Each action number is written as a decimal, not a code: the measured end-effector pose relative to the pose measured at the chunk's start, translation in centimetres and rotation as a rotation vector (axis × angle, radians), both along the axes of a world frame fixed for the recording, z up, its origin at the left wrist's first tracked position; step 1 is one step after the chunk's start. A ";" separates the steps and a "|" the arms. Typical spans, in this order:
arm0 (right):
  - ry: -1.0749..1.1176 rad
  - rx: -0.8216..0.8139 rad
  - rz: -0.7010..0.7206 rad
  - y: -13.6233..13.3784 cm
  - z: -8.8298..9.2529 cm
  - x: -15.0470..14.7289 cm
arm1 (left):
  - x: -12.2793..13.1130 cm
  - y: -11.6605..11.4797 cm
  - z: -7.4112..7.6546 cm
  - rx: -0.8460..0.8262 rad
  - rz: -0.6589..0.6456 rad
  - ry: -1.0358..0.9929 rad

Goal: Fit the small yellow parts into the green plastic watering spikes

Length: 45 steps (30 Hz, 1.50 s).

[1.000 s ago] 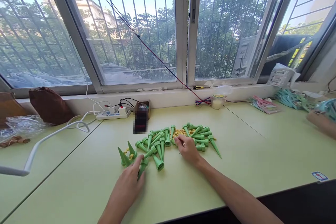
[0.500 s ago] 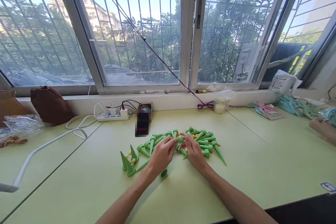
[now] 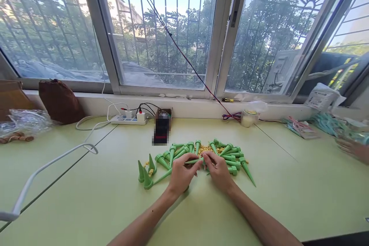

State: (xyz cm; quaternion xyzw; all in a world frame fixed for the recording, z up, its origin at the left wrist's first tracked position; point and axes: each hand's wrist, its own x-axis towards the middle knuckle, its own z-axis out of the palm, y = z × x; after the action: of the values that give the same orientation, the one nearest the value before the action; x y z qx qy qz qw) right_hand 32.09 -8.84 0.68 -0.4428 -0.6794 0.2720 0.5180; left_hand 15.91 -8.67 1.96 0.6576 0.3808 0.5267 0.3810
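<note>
A heap of green plastic cone spikes (image 3: 227, 153) lies on the pale green table (image 3: 86, 200), with small yellow pieces (image 3: 206, 149) among them. My left hand (image 3: 181, 175) and my right hand (image 3: 219, 171) meet in front of the heap. Together they pinch one green spike (image 3: 193, 160) held level between the fingertips. Three more spikes (image 3: 145, 173) stand upright just left of my left hand.
A white power strip (image 3: 128, 119) with cables, a dark box (image 3: 162, 127) and a small jar (image 3: 248, 117) sit by the window sill. A brown pouch (image 3: 59, 100) and plastic bags are at the left. Another person's hand (image 3: 350, 147) works at the far right.
My left hand came up from the spikes at the left to meet my right hand. Both now hold one spike between them. The camera has shifted a little leftward.
</note>
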 end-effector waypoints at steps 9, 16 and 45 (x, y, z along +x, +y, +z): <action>0.013 -0.002 0.041 0.1 -0.2 0.1 | 0.3 0.5 -0.1 -0.201 -0.134 -0.338; -0.035 0.028 0.035 -0.1 0.2 0.0 | 0.1 0.6 -0.3 -0.139 -0.117 -0.227; -0.492 0.026 -0.361 2.5 -1.9 1.9 | 0.0 1.1 -0.7 -0.101 0.084 -0.127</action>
State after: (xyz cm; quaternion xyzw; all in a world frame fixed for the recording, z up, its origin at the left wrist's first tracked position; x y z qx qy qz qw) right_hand 34.01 -6.35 -1.23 -0.6022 -0.6982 0.0516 0.3837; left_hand 15.95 -7.59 1.24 0.5861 0.4094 0.5630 0.4146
